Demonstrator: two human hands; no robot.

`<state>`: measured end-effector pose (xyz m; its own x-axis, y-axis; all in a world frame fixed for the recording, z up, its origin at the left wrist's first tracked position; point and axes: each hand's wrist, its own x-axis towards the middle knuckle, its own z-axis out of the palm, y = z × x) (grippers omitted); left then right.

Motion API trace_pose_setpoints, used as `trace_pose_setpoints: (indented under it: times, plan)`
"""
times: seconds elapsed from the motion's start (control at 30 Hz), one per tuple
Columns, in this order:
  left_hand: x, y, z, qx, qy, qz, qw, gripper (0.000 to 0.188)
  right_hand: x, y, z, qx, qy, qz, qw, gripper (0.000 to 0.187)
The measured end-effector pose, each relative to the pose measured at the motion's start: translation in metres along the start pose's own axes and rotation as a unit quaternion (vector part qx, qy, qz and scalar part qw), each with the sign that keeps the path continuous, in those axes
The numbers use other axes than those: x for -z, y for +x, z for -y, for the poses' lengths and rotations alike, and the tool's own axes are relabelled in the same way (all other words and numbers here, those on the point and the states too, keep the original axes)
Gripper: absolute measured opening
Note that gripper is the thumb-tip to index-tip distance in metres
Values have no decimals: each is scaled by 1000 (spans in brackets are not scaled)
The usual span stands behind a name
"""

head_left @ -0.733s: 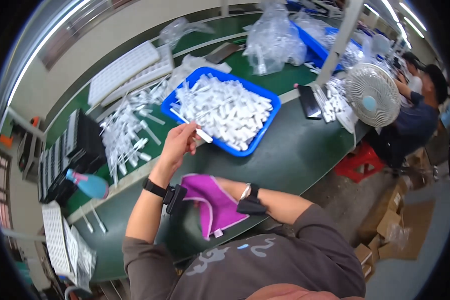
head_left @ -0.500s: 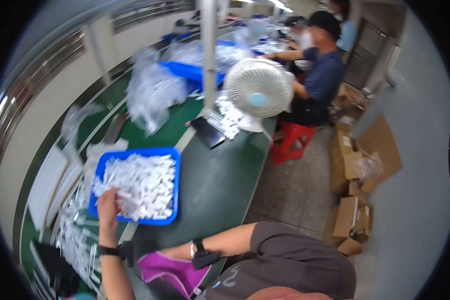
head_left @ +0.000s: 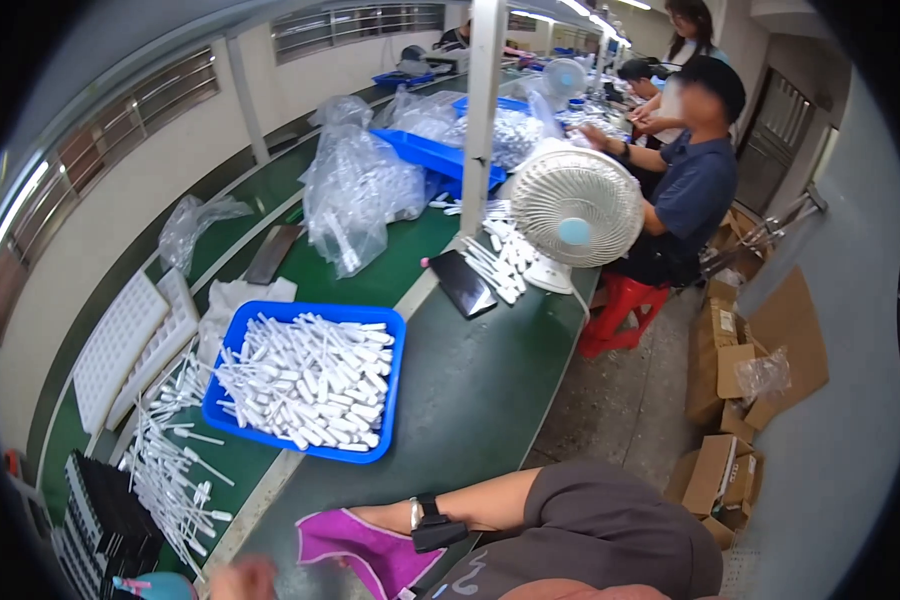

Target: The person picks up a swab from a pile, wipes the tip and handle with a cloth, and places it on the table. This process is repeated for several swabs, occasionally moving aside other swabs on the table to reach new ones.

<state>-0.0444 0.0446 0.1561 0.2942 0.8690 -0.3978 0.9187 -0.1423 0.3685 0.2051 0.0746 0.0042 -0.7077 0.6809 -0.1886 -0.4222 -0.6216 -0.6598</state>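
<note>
My left hand (head_left: pixel 242 578) shows at the lower edge, smeared by motion, so its fingers and anything in them cannot be made out. My right hand (head_left: pixel 378 515) is mostly covered by a purple cloth (head_left: pixel 355 540) with a pale edge, which it seems to grip; most of its fingers are hidden. Ahead of both hands stands a blue tray (head_left: pixel 398 375) heaped with white plastic sticks (head_left: pixel 315 380) that have thick ends and thin stems. More such white sticks (head_left: pixel 175 475) lie loose on the green table left of the tray.
White perforated trays (head_left: pixel 120 340) lean at the left, above black racks (head_left: pixel 105 510). Farther off are a filled plastic bag (head_left: pixel 355 200), a dark phone (head_left: pixel 462 283) and a white fan (head_left: pixel 575 205). A person (head_left: pixel 695 170) sits on a red stool (head_left: pixel 620 315). Cardboard boxes (head_left: pixel 720 475) line the right.
My left hand has left the tray's near left corner and come back to the lower edge. The view has shifted, with the scene farther right. My right hand stays with the purple cloth.
</note>
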Motion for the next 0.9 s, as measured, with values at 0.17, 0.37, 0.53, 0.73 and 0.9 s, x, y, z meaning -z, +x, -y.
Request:
trace_pose_setpoints:
  times: [0.17,0.37,0.53,0.73,0.9]
  plan:
    - [0,-32,28,30,-27,9,999,24,-5,12,-9,-70,42,63,995,25]
    - [-15,-73,55,38,-82,31,995,24,-10,19,-36,-160,90,110,977,26]
    - [-19,-76,66,-9,-116,39,992,24,-19,32,-52,-190,101,119,969,26]
    - [-11,-56,72,-94,-128,61,985,24,-30,41,-52,-196,129,120,965,28]
    - [-11,-42,70,-150,-143,91,974,24,-34,41,-54,-204,160,121,958,30]
